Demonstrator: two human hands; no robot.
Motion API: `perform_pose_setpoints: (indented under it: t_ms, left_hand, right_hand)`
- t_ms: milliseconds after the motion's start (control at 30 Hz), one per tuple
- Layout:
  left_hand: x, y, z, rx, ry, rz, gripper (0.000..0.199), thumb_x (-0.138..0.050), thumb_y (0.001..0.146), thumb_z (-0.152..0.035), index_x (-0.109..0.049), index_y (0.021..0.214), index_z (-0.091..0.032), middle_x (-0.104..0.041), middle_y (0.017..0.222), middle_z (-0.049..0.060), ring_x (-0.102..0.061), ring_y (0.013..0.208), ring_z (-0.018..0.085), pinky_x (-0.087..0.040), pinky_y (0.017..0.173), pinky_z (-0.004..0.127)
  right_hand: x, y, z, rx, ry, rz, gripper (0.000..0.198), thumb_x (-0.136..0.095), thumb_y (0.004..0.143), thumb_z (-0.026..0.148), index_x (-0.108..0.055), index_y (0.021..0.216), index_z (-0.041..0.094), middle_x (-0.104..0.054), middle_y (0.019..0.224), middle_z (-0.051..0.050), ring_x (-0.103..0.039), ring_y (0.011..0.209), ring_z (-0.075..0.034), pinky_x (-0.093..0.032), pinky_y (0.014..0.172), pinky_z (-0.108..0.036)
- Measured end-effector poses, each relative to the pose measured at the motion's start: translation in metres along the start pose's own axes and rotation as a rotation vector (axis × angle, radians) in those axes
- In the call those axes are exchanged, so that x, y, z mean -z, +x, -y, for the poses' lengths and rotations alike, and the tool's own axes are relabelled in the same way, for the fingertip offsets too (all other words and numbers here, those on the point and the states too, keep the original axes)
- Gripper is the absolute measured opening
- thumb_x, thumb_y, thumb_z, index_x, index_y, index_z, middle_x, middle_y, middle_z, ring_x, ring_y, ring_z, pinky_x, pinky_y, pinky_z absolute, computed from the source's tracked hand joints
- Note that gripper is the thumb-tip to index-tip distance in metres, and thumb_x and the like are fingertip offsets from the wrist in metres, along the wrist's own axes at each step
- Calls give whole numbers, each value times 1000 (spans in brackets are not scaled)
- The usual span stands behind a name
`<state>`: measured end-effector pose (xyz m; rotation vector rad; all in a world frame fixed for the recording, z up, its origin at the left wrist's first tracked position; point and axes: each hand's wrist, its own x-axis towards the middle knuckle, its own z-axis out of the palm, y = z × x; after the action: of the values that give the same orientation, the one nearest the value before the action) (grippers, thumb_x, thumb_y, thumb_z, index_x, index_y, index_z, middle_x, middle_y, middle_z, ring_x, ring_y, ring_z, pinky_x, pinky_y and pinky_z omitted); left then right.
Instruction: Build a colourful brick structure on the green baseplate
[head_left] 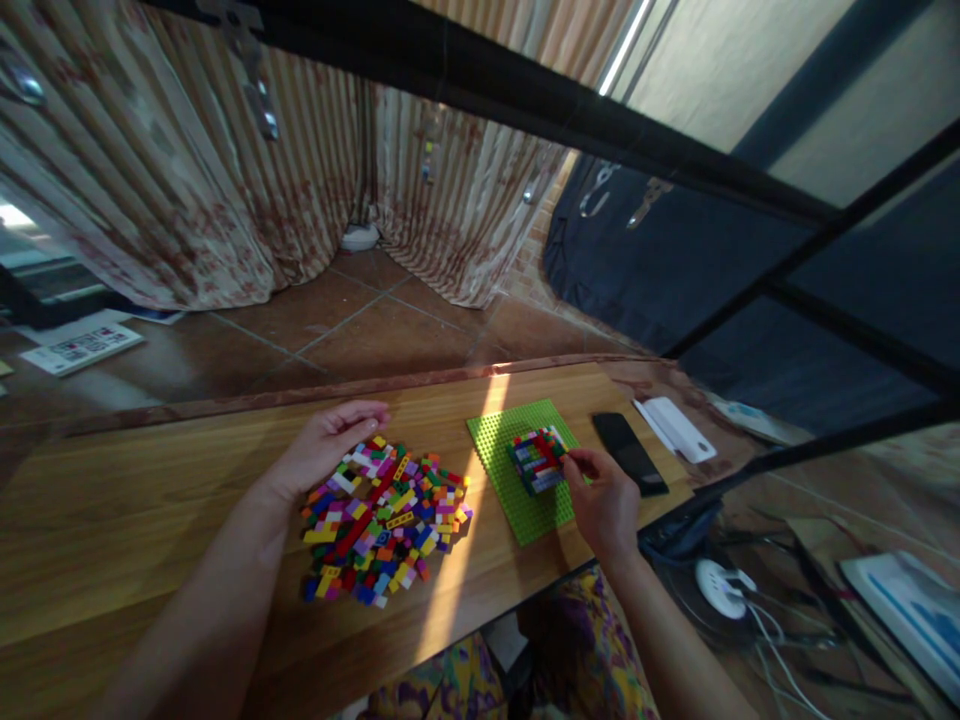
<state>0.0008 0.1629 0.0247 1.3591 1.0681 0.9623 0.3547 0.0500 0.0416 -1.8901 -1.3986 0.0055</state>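
Observation:
On the wooden table lies a loose heap of small building bricks point(397, 520) in many colours, with several long red and yellow pieces among them. My left hand point(337, 437) is at the heap's far left edge, fingers loosely extended and nothing visible in them. To the right, a green studded baseplate point(501, 462) carries a low, multicoloured brick build point(538, 462). At the build's right side my right hand point(604, 495) has thumb and forefinger pinched together, touching its edge. Whatever small piece may be between those fingertips is hidden.
A black phone point(630, 453) lies right of the baseplate, and a white flat object point(677, 428) is past the table's end. A dark metal bar point(525, 95) crosses overhead. White cables run from a round power strip point(720, 588) at lower right.

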Motion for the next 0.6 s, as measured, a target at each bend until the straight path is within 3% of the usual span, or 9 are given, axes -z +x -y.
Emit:
perform_pose_setpoints:
  t_ms: [200,600]
  left_hand:
    - [-1,-1,-2,0,19,-11,47,-72,72,-52,-69,109,-22,-73,110,7,-67,104,23,-51,96,36]
    - [-3,-2,-4,27,49,-19,51,-71,71,-56,-68,110,-23,-73,110,7,-67,103,24,-54,91,35]
  right_hand:
    - [-2,4,0,27,15,7,29,-58,81,43,-70,82,17,-70,78,-8,-64,71,-21,-48,66,-32]
    - [-3,15,-8,-263,401,74,29,-75,64,42,-75,76,15,-72,68,-6,-65,61,-19,-49,54,-28]
